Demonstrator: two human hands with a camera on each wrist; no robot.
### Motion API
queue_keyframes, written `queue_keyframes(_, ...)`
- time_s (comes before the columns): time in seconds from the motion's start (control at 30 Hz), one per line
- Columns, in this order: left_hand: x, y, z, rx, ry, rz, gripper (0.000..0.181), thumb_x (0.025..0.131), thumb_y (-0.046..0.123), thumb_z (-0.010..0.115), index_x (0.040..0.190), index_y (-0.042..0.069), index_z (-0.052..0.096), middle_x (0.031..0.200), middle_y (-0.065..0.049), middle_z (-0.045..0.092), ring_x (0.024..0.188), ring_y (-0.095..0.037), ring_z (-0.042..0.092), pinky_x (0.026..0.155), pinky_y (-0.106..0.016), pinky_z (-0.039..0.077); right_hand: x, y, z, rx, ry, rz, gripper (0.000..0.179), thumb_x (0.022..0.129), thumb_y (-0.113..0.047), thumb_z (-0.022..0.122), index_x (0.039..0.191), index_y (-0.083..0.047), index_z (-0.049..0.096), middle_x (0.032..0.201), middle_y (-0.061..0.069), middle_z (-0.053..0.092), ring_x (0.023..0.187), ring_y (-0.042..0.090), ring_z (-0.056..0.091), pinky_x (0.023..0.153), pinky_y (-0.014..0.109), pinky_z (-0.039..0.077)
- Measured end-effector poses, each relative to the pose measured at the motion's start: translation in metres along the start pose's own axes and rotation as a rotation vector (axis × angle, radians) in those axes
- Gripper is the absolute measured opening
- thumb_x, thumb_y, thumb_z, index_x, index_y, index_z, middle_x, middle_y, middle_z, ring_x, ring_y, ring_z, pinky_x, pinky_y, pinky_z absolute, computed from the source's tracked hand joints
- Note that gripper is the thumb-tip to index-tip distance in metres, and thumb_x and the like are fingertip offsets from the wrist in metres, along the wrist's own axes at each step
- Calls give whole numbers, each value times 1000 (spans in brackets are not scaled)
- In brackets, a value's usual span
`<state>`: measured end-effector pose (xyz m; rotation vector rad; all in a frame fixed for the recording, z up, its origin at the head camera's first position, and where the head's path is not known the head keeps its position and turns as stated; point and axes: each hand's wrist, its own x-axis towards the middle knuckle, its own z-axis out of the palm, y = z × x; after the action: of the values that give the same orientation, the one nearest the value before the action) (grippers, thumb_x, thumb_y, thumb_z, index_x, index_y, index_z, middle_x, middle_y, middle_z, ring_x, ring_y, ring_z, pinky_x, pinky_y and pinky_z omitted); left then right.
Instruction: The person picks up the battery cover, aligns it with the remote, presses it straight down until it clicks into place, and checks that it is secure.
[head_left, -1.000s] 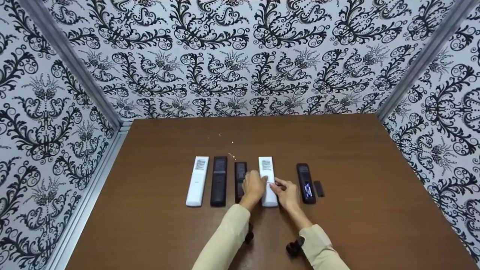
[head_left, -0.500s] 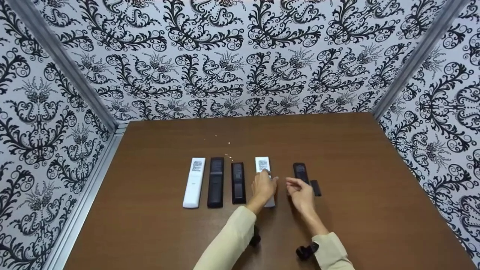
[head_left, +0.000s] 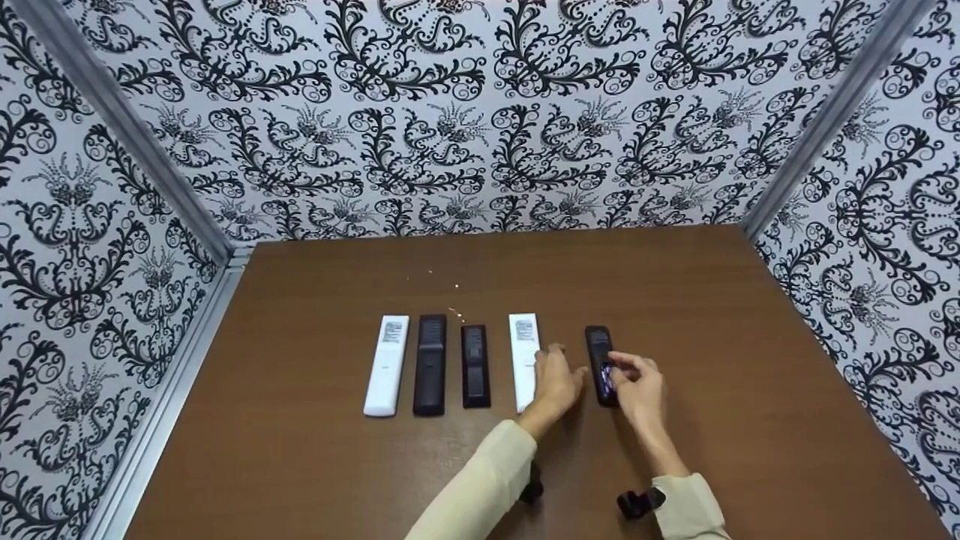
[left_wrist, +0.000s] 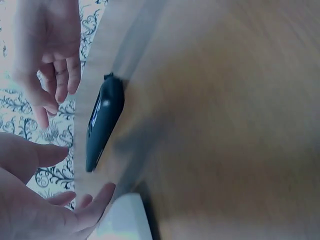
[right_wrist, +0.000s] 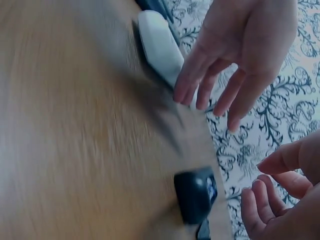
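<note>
My left hand [head_left: 555, 386] hovers beside the right-hand white remote control [head_left: 524, 334], its fingers loose and holding nothing. To its right lies a black remote control [head_left: 598, 345], back up, with its battery compartment open. Over this remote's right side is my right hand [head_left: 643, 390], fingers bent loosely; in the right wrist view thumb and fingers stand apart with nothing between them. A small dark battery cover [right_wrist: 203, 230] lies on the table beside the black remote, hidden behind the right hand in the head view.
Three more remotes lie in a row to the left: a white one [head_left: 386, 367], a black one [head_left: 430, 367] and a smaller dark one [head_left: 475, 367]. Tiny pale crumbs [head_left: 457, 311] dot the brown table [head_left: 337, 285]. Patterned walls [head_left: 480, 112] enclose the back and sides.
My left hand has come off the right-hand white remote and moved right. The right hand has left that remote's side and moved right, to the open black remote. The remotes stay in place.
</note>
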<state>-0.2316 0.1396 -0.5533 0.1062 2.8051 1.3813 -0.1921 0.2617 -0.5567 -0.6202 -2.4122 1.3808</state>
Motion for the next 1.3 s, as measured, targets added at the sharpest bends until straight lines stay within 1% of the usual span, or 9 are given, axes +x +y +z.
queue_keyframes(0.13,-6,6,8,-18,-33,-35,51,82,14,82,123,-4,58,113,-23,59,108,-34,61,98,-41,52,3,9,-7,-15,24,0,25,89,-3,66,113,-2,74,113,19,64,83,7,59,71,16,43)
queue_keyframes(0.27,-10,11,18,-17,-49,-54,55,79,15,84,123,-4,57,114,-23,56,107,-36,60,97,-45,52,8,17,-13,-25,30,25,26,88,-3,68,114,-1,73,111,19,64,78,-2,55,70,14,42)
queue_keyframes(0.37,-11,16,25,-34,-46,-65,54,79,15,84,122,-4,56,112,-22,55,106,-36,58,96,-46,51,13,23,-19,-23,4,42,28,89,-5,69,116,1,71,112,19,63,76,-7,53,69,12,42)
queue_keyframes(0.47,-13,21,31,-53,-33,-70,54,78,14,85,120,-4,56,108,-19,54,102,-33,57,94,-45,51,16,30,-23,-21,-39,57,31,90,-7,70,119,2,68,116,23,62,78,-6,54,69,12,42)
queue_keyframes(0.67,-16,28,42,-76,19,-89,55,75,11,87,118,-4,55,104,-17,53,99,-33,56,91,-45,51,18,42,-27,-15,-105,103,35,90,-8,71,121,6,66,121,30,63,78,-2,56,67,13,44)
queue_keyframes(0.8,-16,32,50,-75,65,-115,56,75,8,86,119,-4,55,105,-19,53,101,-34,55,91,-45,51,20,44,-28,3,-137,120,39,88,-11,74,121,6,66,115,27,70,74,-3,57,67,14,45)
queue_keyframes(1.0,-15,35,59,-78,115,-144,57,72,4,88,118,-4,55,107,-21,53,101,-35,53,89,-45,52,22,43,-30,-56,-175,133,38,88,-13,75,122,4,66,113,24,71,73,-2,56,69,19,45)
queue_keyframes(1.17,-14,36,66,-96,171,-170,56,68,-2,87,115,-4,56,107,-21,51,98,-34,53,85,-44,54,24,44,-31,-89,-197,115,39,87,-12,76,122,4,66,114,26,69,81,9,62,70,20,45)
queue_keyframes(1.3,-13,35,67,-126,189,-189,56,66,-8,86,113,-3,56,105,-20,49,96,-33,52,83,-44,54,25,45,-31,-107,-204,86,40,85,-8,78,120,6,67,116,28,69,89,20,66,69,20,46)
